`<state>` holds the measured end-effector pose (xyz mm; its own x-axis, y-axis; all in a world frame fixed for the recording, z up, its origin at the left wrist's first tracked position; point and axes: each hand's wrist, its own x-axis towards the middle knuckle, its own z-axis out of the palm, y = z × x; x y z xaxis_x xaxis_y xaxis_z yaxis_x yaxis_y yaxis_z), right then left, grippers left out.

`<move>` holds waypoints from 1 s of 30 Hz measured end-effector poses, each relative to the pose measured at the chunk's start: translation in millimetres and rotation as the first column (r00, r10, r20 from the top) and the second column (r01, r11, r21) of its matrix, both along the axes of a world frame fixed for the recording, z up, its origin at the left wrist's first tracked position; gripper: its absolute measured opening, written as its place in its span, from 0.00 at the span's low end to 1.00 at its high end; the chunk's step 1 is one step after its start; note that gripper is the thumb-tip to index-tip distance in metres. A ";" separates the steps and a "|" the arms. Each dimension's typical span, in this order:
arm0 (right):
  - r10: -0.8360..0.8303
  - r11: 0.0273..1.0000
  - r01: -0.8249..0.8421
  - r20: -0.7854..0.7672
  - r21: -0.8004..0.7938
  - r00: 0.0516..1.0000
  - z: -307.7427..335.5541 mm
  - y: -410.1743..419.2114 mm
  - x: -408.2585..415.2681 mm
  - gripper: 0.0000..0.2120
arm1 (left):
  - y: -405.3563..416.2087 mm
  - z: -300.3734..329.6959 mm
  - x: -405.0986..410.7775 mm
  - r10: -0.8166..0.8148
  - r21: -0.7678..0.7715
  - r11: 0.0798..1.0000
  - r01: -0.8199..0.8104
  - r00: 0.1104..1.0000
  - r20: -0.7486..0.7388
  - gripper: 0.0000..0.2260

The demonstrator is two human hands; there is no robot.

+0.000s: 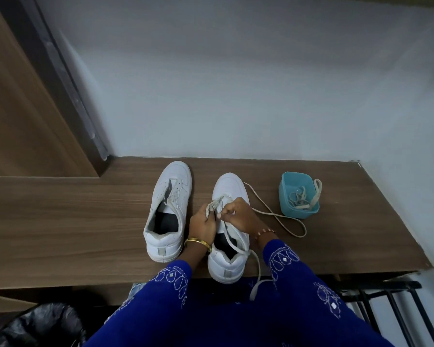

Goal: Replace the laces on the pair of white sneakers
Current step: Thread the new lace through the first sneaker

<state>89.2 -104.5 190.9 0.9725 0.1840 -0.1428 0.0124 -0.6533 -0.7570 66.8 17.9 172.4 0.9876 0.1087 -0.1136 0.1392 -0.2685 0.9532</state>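
Two white sneakers stand toes-away on a wooden shelf (85,221). The left sneaker (167,211) has no lace, its tongue loose. My left hand (203,226) grips the tongue and left eyelet flap of the right sneaker (229,259). My right hand (238,215) pinches a white lace (232,235) over the eyelets. The lace's tail hangs off the shelf's front edge. Another loose lace (281,216) lies looped on the shelf to the right of that shoe.
A teal plastic tub (298,195) with more laces inside stands at the right, one lace draped over its rim. A white wall runs behind the shelf. A dark bag (43,326) sits below left, a black metal rack (386,304) below right.
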 end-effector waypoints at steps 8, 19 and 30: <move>-0.467 0.881 0.452 0.097 0.138 0.879 -0.6 -26.1 -28.5 0.06 | 7.5 1.4 0.0 -0.104 0.069 0.992 0.105 0.994 -0.013 0.12; -0.252 0.949 0.265 0.096 -0.171 0.963 -12.9 -26.7 -11.2 0.16 | 11.8 18.4 -5.8 -0.496 0.536 0.780 0.323 0.841 0.215 0.23; -0.319 0.947 0.320 -0.042 0.024 0.947 12.1 -55.1 -11.8 0.09 | -4.6 33.8 -6.3 -0.850 0.883 0.305 0.356 0.521 0.083 0.18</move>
